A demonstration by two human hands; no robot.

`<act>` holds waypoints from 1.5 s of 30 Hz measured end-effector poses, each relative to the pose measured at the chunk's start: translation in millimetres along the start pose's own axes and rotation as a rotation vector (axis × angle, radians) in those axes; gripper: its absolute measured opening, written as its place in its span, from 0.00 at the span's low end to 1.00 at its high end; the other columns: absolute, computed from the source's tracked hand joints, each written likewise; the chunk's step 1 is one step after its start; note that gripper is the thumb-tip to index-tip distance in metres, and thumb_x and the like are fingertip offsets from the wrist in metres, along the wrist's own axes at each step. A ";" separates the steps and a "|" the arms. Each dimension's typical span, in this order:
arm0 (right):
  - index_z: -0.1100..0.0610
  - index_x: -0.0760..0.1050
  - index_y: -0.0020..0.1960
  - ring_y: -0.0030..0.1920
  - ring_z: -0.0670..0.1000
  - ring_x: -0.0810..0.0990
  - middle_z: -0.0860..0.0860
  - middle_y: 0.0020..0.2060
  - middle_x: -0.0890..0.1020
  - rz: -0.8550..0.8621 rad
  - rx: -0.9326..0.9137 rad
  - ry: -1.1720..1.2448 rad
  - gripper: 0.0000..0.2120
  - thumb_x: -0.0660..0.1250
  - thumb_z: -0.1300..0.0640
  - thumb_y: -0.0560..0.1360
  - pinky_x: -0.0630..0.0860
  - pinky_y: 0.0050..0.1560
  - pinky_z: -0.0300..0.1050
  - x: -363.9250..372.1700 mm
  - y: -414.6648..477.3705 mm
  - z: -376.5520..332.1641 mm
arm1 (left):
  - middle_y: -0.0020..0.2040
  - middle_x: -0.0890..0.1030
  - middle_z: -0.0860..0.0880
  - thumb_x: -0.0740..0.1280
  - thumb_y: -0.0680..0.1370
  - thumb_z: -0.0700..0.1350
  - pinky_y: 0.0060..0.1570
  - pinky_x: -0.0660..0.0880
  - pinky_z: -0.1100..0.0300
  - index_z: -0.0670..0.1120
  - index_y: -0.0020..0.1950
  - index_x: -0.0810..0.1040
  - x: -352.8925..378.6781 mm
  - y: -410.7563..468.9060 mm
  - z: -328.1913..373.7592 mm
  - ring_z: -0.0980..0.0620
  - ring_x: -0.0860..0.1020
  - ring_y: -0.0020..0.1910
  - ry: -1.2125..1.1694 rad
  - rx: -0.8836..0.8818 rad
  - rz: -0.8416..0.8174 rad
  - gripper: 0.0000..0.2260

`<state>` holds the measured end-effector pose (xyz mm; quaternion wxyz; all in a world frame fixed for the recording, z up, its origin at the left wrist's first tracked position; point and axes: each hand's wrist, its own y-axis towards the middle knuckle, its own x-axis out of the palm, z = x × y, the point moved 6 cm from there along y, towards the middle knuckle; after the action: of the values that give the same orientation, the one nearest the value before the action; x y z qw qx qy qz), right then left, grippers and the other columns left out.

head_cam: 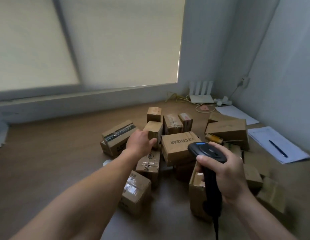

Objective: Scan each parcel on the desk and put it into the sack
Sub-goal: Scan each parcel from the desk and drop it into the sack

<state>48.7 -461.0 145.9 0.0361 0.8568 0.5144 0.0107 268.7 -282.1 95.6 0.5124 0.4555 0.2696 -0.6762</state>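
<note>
Right hand [225, 172], lower right of the frame, is wrapped round the grip of a black plastic scanner [208, 153], thumb laid across the neck. The scanner's handle runs up from the bottom edge. Its rounded, glossy head, with a blue button on top, points toward the upper left, at the heap of parcels. A dark cable [216, 229] hangs from its base.

Left hand [139, 142] reaches in from the lower left and grips a small parcel [155, 130] at mid-frame, with the thumb on its near face and the fingers round its left side. This parcel is a brown cardboard block standing on end, long axis nearly upright, pressed against a wider box printed CECEBEAR [178, 146].

More taped cardboard parcels [135, 191] lie jumbled on the matte wood-grain desk [46, 161].

At the far right lie white paper sheets [289, 153] with a dark pen [278, 148] on them. A white router [201, 98] with upright antennas sits in the corner.
</note>
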 end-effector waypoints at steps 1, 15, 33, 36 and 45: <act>0.43 0.77 0.53 0.43 0.59 0.85 0.54 0.44 0.85 0.013 0.007 -0.006 0.17 0.77 0.58 0.70 0.81 0.38 0.53 3.6 11.3 3.4 | 0.54 0.78 0.50 0.67 0.79 0.58 0.53 0.78 0.53 0.49 0.58 0.78 4.5 15.3 -0.4 0.51 0.77 0.51 0.001 0.001 -0.007 0.15; 0.49 0.72 0.70 0.44 0.60 0.86 0.56 0.50 0.84 0.085 0.126 -0.061 0.30 0.77 0.59 0.71 0.81 0.42 0.58 14.6 83.9 55.8 | 0.44 0.77 0.50 0.72 0.77 0.56 0.39 0.77 0.56 0.49 0.49 0.75 68.6 127.8 -12.1 0.52 0.77 0.40 0.016 -0.102 -0.106 0.13; 0.44 0.76 0.55 0.42 0.58 0.85 0.49 0.42 0.86 -0.119 0.051 0.043 0.18 0.75 0.61 0.72 0.80 0.39 0.49 39.5 -3.8 7.6 | 0.59 0.79 0.41 0.71 0.75 0.34 0.42 0.83 0.55 0.54 0.74 0.63 -9.2 -40.5 -55.3 0.45 0.86 0.47 -0.954 -0.347 -0.173 0.33; 0.51 0.75 0.62 0.37 0.53 0.85 0.52 0.40 0.86 -0.180 0.016 0.089 0.22 0.75 0.62 0.71 0.80 0.34 0.45 41.4 -45.2 -12.7 | 0.57 0.79 0.38 0.71 0.74 0.30 0.41 0.82 0.56 0.51 0.74 0.62 -36.2 -102.9 -48.4 0.44 0.86 0.47 -0.996 -0.283 -0.105 0.34; 0.51 0.75 0.64 0.36 0.53 0.85 0.57 0.47 0.84 -0.372 -0.071 0.126 0.31 0.75 0.51 0.61 0.79 0.34 0.41 42.2 -177.6 -54.2 | 0.47 0.82 0.41 0.71 0.73 0.28 0.42 0.75 0.53 0.49 0.74 0.62 -106.0 -271.0 -44.2 0.48 0.82 0.40 -0.924 -0.269 0.088 0.34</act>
<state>-90.9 -337.8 186.2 0.0352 0.7428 0.6644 0.0755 35.7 -108.6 143.1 0.6611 0.0482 0.0794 -0.7445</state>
